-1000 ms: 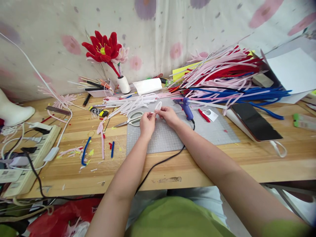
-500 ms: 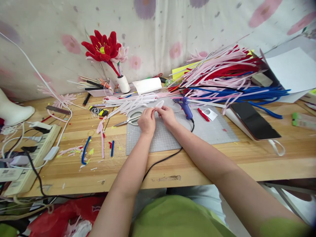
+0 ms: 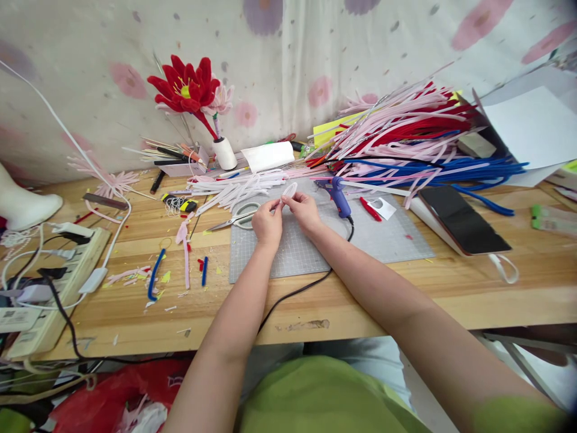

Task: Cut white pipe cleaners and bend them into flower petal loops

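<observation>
Both my hands meet over the grey cutting mat [image 3: 297, 252], pinching one looped white pipe cleaner [image 3: 291, 190]. My left hand [image 3: 267, 224] is closed at the loop's lower end, and its fingertips hide part of it. Fingertips of my right hand [image 3: 303, 210] grip the same end from the other side. Scissors [image 3: 246, 218] lie just left of my left hand. A purple glue gun [image 3: 337, 195] rests on the mat right of my right hand. White pipe cleaners [image 3: 238, 189] are piled behind my hands.
Red, pink and blue pipe cleaners [image 3: 406, 138] heap at the back right, near a phone [image 3: 464, 219]. A red flower [image 3: 186, 87] stands in a white holder [image 3: 224, 155]. Left are a power strip [image 3: 90, 252] and scraps [image 3: 135, 273]. The glue gun's cord [image 3: 288, 296] crosses the table's front.
My hands stay together at the white loop. The fingers have shifted slightly, and the loop stands a little more upright.
</observation>
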